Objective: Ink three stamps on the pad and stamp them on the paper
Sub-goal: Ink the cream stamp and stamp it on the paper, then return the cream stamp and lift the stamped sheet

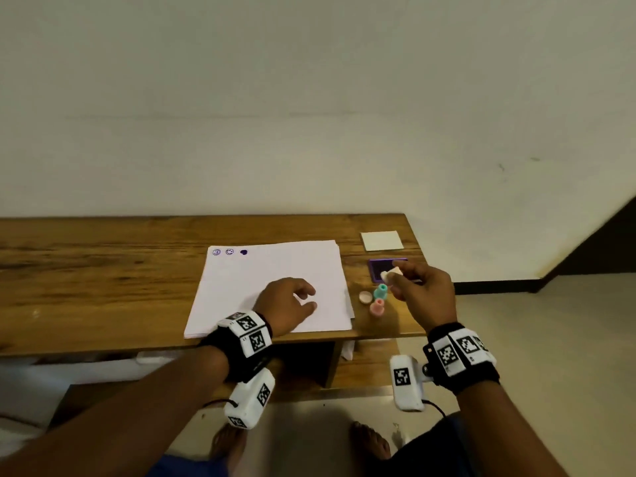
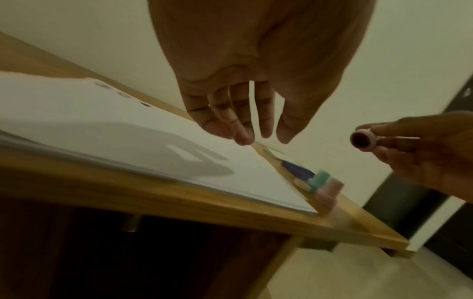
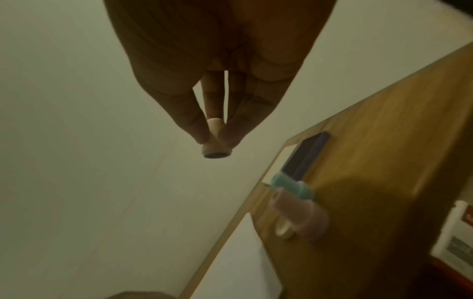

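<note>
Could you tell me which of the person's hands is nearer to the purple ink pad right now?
The right hand. It holds a white stamp just above the ink pad, while the left hand rests on the paper.

White paper [image 1: 275, 280] w/ purple prints at its far-left corner is lying on brown wood-grain table [image 1: 103, 270], nr purple ink pad [image 1: 378, 268], teal stamp [image 1: 380, 291], pink stamp [image 1: 377, 307], cream stamp [image 1: 390, 274] & b/w-checkered wristbands [image 1: 253, 333].
</note>
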The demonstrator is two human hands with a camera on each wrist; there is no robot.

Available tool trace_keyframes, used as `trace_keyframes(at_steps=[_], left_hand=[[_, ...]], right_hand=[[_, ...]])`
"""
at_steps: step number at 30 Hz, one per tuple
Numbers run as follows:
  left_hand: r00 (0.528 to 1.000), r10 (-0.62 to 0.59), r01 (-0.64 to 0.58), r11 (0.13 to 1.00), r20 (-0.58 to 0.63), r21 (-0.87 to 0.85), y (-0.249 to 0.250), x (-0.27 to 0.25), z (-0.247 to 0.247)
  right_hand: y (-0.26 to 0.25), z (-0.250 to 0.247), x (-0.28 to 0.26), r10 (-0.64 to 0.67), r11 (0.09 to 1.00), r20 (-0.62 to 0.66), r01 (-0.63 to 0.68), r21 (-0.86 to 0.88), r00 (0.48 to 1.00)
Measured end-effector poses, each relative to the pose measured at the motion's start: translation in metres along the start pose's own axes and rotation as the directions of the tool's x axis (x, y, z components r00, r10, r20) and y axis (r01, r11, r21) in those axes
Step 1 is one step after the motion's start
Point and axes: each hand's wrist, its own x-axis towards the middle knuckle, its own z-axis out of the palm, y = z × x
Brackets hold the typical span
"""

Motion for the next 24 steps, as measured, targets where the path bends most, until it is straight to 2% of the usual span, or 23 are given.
trace_keyframes(at_steps=[5,9,13,20,24], left_hand=[[0.993,0.108,-0.111,0.991,0.042,0.076,0.029,0.011,0.051],[0.991,0.118,-0.125,0.982,0.059,0.143,0.039,0.032,0.074],[0.984,0.137,-0.159,0.966,0.114,0.205,0.044,0.052,0.084],[0.975,0.171,-0.206,0.936,0.142,0.285,0.053,0.065,0.086],[0.982,0.175,-0.185,0.962,0.066,0.200,0.057,0.057,0.081]], right_hand=[[0.022,-0.020,-0.003,0.024,1.000,-0.047,-0.024,0.002,0.999],[0.033,-0.021,0.004,0.006,0.999,-0.050,-0.007,-0.036,0.999],[0.033,-0.019,0.010,-0.063,0.993,-0.022,0.061,-0.099,0.998],[0.031,-0.015,0.014,-0.088,0.990,-0.035,0.084,-0.109,0.995],[0.029,-0.013,0.012,-0.102,0.989,-0.034,0.098,-0.113,0.994]])
